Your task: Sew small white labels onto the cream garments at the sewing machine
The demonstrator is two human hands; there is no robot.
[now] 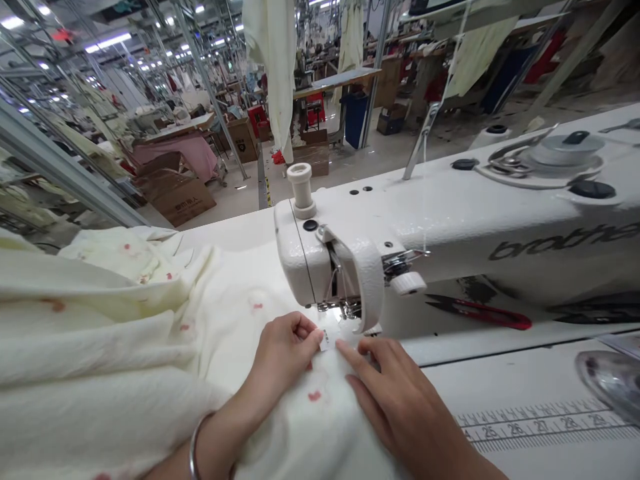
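Cream fabric with small reddish prints (250,333) lies under the head of a white sewing machine (320,253). My left hand (285,350) pinches a small white label (325,340) between thumb and forefinger, just in front of the presser foot. A metal bangle (194,447) circles the left wrist. To the right, my right hand (395,393) rests on the fabric with its fingers stretched out, the forefinger close to the label. The needle area is partly hidden by the machine's guard.
Red-handled thread snips (480,312) lie under the machine arm, with dark scissors (595,308) further right. A printed ruler scale (535,430) runs along the table front. More fabric (75,347) is heaped at the left. Beyond stand cardboard boxes (175,190) and other workstations.
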